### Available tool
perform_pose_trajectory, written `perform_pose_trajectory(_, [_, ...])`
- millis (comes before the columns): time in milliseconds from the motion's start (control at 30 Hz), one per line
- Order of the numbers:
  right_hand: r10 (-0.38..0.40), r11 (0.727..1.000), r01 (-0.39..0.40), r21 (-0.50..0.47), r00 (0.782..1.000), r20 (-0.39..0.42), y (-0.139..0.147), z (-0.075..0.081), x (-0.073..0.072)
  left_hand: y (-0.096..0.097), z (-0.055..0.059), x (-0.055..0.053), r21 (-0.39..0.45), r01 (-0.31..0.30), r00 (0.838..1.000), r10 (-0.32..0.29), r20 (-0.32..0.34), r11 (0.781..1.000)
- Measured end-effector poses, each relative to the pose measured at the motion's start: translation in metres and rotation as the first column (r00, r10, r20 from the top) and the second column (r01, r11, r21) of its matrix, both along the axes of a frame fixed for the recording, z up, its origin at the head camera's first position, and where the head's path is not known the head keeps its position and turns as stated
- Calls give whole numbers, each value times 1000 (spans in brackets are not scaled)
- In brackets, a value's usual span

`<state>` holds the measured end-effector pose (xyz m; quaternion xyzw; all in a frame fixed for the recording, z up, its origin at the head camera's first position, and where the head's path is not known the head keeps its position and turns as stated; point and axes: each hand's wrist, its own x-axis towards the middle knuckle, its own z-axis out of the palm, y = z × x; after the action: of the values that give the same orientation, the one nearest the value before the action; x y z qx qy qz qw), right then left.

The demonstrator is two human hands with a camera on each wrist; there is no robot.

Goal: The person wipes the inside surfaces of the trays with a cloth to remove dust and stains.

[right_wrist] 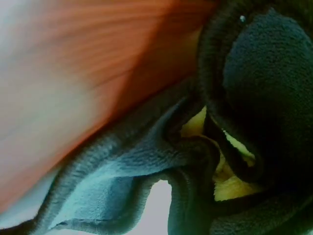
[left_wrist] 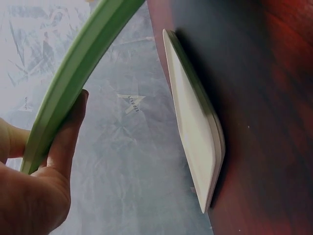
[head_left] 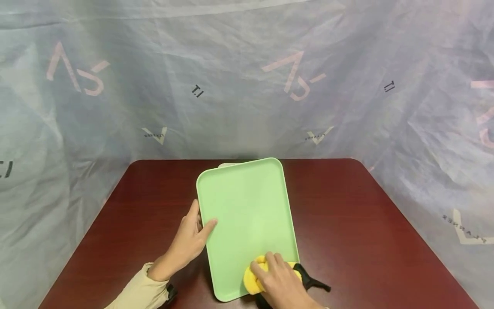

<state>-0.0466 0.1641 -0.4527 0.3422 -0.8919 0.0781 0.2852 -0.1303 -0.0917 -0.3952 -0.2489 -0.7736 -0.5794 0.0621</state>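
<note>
A green rectangular tray [head_left: 247, 206] is held up at a tilt above the table. My left hand [head_left: 185, 242] grips its left edge, thumb on the inner face and fingers behind; the left wrist view shows the tray's rim [left_wrist: 73, 63] between them. At the tray's lower right corner, my right hand [head_left: 281, 281] holds a bunched cloth [head_left: 251, 281] against the surface. One side of the cloth is yellow, the other grey-blue with dark edging, and a dark end [head_left: 316, 284] hangs past the tray. Folds of cloth [right_wrist: 132, 196] fill much of the right wrist view.
Behind the green tray, a pale cream tray [left_wrist: 195, 127] lies on the dark red table [head_left: 347, 223], what looks like another layer under it. Printed grey sheeting [head_left: 239, 86] hangs around the back and sides.
</note>
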Motion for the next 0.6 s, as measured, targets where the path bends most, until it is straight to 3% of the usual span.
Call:
perform_pose_trajectory(200, [143, 990, -140, 30, 985, -100, -41, -4, -3, 6, 1, 3, -61, -87, 994, 83, -65, 994])
perform_pose_trajectory(367, [186, 982, -181, 52, 972, -142, -60, -3, -2, 10, 4, 5, -95, -120, 989, 110, -98, 988])
perform_pose_trajectory(467, [199, 980, -197, 36, 975, -102, -59, -1, -2, 8, 6, 6, -75, -95, 994, 91, -63, 993])
perform_pose_trajectory(600, [212, 977, -212, 13, 977, -28, -48, 3, -1, -1, 7, 5, -30, -56, 998, 57, 39, 998])
